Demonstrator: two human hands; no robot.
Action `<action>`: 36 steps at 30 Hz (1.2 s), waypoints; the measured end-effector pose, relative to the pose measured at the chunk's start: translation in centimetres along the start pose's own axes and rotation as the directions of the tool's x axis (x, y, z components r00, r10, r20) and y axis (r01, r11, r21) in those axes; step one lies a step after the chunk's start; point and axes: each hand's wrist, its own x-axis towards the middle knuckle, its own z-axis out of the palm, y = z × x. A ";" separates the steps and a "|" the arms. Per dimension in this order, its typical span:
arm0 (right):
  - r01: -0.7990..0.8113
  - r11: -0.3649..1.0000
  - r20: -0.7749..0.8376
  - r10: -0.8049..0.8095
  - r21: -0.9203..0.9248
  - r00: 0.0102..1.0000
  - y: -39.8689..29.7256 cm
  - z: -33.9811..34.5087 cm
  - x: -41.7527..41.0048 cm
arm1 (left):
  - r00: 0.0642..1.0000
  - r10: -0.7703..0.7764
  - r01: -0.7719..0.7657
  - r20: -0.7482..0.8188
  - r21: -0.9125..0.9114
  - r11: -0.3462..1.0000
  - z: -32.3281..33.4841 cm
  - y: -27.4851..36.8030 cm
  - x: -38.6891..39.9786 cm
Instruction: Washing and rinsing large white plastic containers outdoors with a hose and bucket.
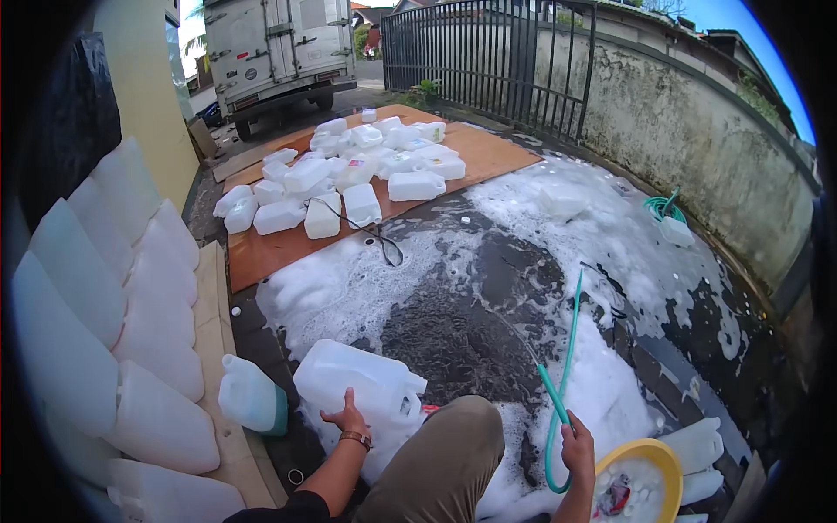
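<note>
My left hand (pixel 348 416) is against the side of a translucent white plastic jerrycan (pixel 353 376), fingers spread on its wall. The jerrycan lies tilted over the foam, its neck and handle pointing right. In my right hand (pixel 578 444) is a looped green garden hose (pixel 552 392). A thin stream of water runs from its end onto the wet dark pavement (pixel 444 346). Left of the held jerrycan stands another jerrycan (pixel 252 395) with blue-green liquid in it. Close to my right hand is a yellow basin (pixel 671 467) containing foamy water, white caps and something red.
Several large white jerrycans (pixel 160 418) are stacked along the left, by a wooden board (pixel 219 327). More jerrycans (pixel 366 157) cover an orange-brown sheet (pixel 261 261) ahead. Foam (pixel 523 189) spreads over the ground. Beyond are a truck (pixel 281 52), a metal gate (pixel 484 65) and a wall (pixel 686 111).
</note>
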 end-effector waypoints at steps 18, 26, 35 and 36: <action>-0.040 0.994 0.067 0.047 -0.100 0.997 0.3 1.4 0.1 | 0.293 0.707 -0.747 0.644 0.616 -0.251 7.6 27.6 8.0; -0.056 0.996 0.177 0.069 -0.075 0.982 -4.2 1.4 -1.2 | 0.857 0.481 -0.152 0.186 0.982 -0.109 -17.4 26.4 16.6; -0.088 0.996 0.192 0.087 -0.003 0.978 -6.3 -3.4 -3.1 | 0.839 0.287 -0.507 0.463 0.856 0.101 -9.7 19.4 15.9; -0.070 0.998 0.198 0.068 0.005 0.978 -7.0 -3.6 -3.3 | 0.822 0.299 -0.540 0.484 0.830 0.141 -8.8 18.8 15.3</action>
